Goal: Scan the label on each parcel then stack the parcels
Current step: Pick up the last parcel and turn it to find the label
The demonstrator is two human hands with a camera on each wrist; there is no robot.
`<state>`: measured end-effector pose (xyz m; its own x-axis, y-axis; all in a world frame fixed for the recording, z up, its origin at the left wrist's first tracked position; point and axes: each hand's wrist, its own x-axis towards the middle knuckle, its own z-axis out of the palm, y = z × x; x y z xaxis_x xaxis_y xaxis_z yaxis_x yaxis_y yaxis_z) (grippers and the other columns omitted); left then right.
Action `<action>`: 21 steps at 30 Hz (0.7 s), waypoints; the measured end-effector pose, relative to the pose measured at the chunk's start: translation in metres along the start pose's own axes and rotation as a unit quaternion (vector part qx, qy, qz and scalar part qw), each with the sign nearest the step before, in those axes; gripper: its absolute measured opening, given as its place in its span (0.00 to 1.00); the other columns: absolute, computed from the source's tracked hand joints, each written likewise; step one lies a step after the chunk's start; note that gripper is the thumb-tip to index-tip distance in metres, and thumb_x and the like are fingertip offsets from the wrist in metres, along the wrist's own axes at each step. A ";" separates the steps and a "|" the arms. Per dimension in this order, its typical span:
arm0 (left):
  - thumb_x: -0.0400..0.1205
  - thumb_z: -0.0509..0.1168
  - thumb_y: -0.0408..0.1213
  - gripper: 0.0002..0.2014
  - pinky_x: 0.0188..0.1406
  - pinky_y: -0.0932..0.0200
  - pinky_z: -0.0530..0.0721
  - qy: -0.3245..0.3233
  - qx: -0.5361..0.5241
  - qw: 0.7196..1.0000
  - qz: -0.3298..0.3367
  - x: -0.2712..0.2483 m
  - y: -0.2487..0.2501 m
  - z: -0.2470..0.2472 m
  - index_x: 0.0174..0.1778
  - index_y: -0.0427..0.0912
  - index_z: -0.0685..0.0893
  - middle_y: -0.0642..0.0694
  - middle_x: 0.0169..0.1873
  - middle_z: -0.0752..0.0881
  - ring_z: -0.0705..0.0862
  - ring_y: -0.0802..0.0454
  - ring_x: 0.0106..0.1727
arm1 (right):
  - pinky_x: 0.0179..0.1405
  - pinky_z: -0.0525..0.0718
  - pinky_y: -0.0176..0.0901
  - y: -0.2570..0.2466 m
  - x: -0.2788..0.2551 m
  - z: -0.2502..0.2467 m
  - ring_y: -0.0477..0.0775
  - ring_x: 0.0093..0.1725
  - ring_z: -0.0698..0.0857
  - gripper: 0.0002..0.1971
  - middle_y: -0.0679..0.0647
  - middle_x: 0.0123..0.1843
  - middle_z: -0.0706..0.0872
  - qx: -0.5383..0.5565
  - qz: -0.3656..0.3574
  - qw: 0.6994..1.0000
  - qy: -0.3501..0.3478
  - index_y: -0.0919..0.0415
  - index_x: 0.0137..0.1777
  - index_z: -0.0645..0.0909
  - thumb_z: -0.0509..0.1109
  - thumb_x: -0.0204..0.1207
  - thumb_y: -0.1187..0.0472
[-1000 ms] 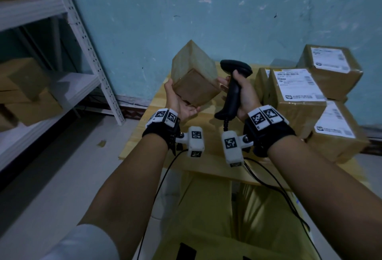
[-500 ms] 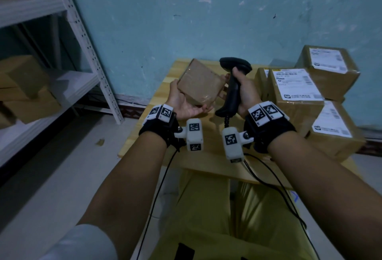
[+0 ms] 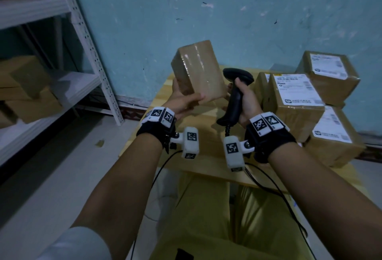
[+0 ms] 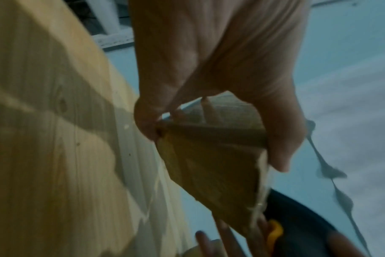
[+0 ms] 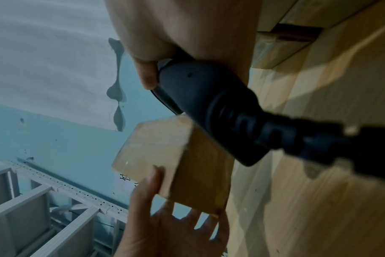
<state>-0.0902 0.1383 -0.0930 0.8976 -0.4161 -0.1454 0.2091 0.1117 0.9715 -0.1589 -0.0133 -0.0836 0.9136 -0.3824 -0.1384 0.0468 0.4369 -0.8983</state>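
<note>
Two hands: both busy above the wooden table (image 3: 206, 156).
Left hand (image 3: 184, 102): fingers curled round the tilted parcel (image 3: 198, 73).
Right hand (image 3: 247, 99): gripping the scanner (image 3: 234, 96) beside it.
Stacked parcels (image 3: 297, 98): at right.

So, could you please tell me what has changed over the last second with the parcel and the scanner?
The left hand has turned the plain brown cardboard parcel over: it tipped lower half a second ago and now stands raised with a taped face toward the camera, no label showing. The right hand keeps its grip on the black handheld barcode scanner. The labelled brown parcels on the wooden table stayed put.
</note>
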 end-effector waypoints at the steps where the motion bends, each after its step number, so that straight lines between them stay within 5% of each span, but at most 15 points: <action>1: 0.57 0.83 0.40 0.64 0.56 0.41 0.85 0.015 0.055 0.998 0.010 -0.002 0.000 0.000 0.80 0.62 0.44 0.37 0.77 0.68 0.78 0.42 0.67 | 0.50 0.79 0.48 0.001 0.000 0.001 0.56 0.50 0.82 0.15 0.56 0.55 0.83 -0.005 0.002 1.000 -0.003 0.63 0.55 0.79 0.60 0.82 0.51; 4: 0.60 0.83 0.45 0.69 0.75 0.37 0.68 0.085 0.223 0.971 0.016 -0.003 0.001 0.000 0.80 0.59 0.33 0.37 0.78 0.58 0.64 0.38 0.77 | 0.64 0.79 0.57 0.001 -0.001 0.002 0.58 0.59 0.82 0.14 0.58 0.63 0.83 -0.004 0.009 1.000 -0.006 0.60 0.52 0.79 0.61 0.82 0.50; 8: 0.62 0.82 0.43 0.70 0.77 0.40 0.63 0.096 0.279 0.955 0.036 -0.008 0.000 0.005 0.79 0.57 0.28 0.36 0.77 0.54 0.60 0.37 0.78 | 0.73 0.72 0.63 0.003 0.000 0.000 0.58 0.70 0.78 0.15 0.56 0.70 0.81 -0.011 0.020 1.000 -0.004 0.58 0.57 0.78 0.61 0.81 0.48; 10: 0.61 0.83 0.40 0.71 0.77 0.41 0.61 0.095 0.298 0.949 0.046 -0.009 0.000 0.005 0.79 0.57 0.27 0.37 0.77 0.53 0.58 0.37 0.78 | 0.69 0.74 0.57 0.004 0.000 -0.002 0.53 0.67 0.79 0.14 0.51 0.62 0.84 -0.015 0.027 1.000 -0.004 0.57 0.55 0.78 0.59 0.82 0.48; 13: 0.62 0.82 0.35 0.70 0.77 0.41 0.59 0.083 0.320 0.941 0.080 -0.012 0.001 0.004 0.79 0.55 0.27 0.39 0.77 0.51 0.56 0.38 0.79 | 0.49 0.79 0.48 0.004 -0.004 -0.002 0.45 0.48 0.83 0.14 0.47 0.44 0.84 -0.018 0.021 1.000 -0.005 0.56 0.43 0.77 0.57 0.83 0.50; 17: 0.64 0.80 0.30 0.66 0.79 0.40 0.61 0.025 0.252 0.962 0.100 -0.009 0.000 -0.005 0.80 0.58 0.33 0.39 0.81 0.51 0.55 0.43 0.82 | 0.38 0.82 0.44 0.008 -0.002 0.000 0.49 0.46 0.84 0.11 0.52 0.49 0.82 -0.025 -0.010 1.000 0.014 0.59 0.52 0.75 0.61 0.82 0.51; 19: 0.71 0.74 0.24 0.56 0.69 0.40 0.77 -0.027 0.146 0.985 0.083 -0.009 0.000 -0.008 0.82 0.60 0.43 0.38 0.78 0.63 0.69 0.41 0.76 | 0.39 0.83 0.46 0.008 -0.003 0.000 0.51 0.43 0.84 0.09 0.55 0.46 0.83 0.006 -0.027 0.999 0.024 0.60 0.56 0.74 0.62 0.82 0.55; 21: 0.78 0.62 0.22 0.40 0.40 0.53 0.88 -0.065 0.020 0.997 0.042 -0.009 0.001 -0.008 0.82 0.56 0.55 0.41 0.57 0.83 0.86 0.46 0.50 | 0.37 0.84 0.45 0.007 -0.003 -0.002 0.51 0.38 0.84 0.05 0.54 0.39 0.83 0.023 -0.040 0.999 0.016 0.59 0.52 0.74 0.62 0.82 0.57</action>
<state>-0.0954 0.1492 -0.0922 0.8526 -0.5210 -0.0406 0.1177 0.1157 0.9863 -0.1624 -0.0104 -0.0898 0.8925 -0.4438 -0.0804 0.1392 0.4406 -0.8869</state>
